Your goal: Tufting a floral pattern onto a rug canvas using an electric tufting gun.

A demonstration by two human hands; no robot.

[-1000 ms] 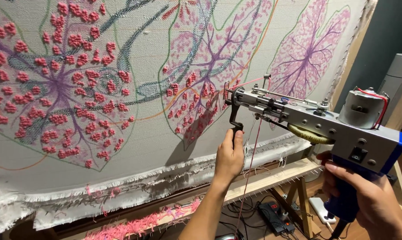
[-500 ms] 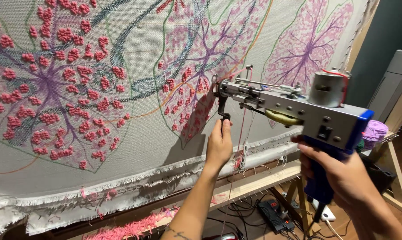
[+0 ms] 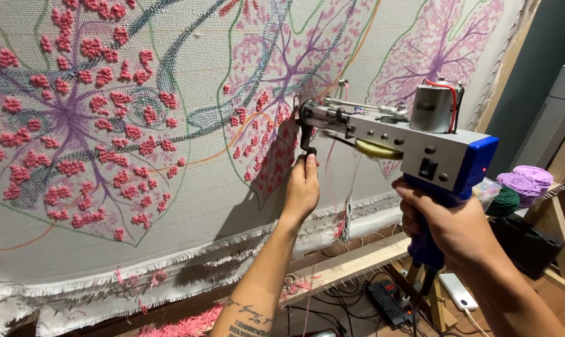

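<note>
Right hand (image 3: pixel 448 228) is wrapped tight around the blue pistol grip of the tufting gun (image 3: pixel 407 140), fingers curled shut on it. Left hand (image 3: pixel 302 187) is closed on the small black front handle (image 3: pixel 308 140) under the gun's nose, fingertips pinched round it from below, forearm raised from the lower centre of the view.

Gun is held roughly level, nose pointed left and set against the stretched backing cloth (image 3: pixel 189 206); contact point itself is hidden by the nose parts, so touching or just off cannot be told. Grey metal body is seen with a silver motor (image 3: pixel 433 107) on top, red wire looped over it, blue rear block, yellow part under the body. Thin pink yarn (image 3: pixel 351 187) is seen hanging below the body.

Cloth is marked with drawn leaf shapes, purple veins, green and orange outlines. Pink tufted patches (image 3: pixel 82 131) are scattered across the big leaf at left; more are clustered on the middle leaf (image 3: pixel 263 156) just beside the nose. Frayed cloth edge is hung over the wooden frame rail (image 3: pixel 357 262) along the bottom.

At right, near the frame corner, purple yarn balls (image 3: pixel 522 181) and a green one (image 3: pixel 502 201) are stacked. On the floor below: a power strip (image 3: pixel 391 302), cables, pink yarn scraps (image 3: pixel 185 324)
</note>
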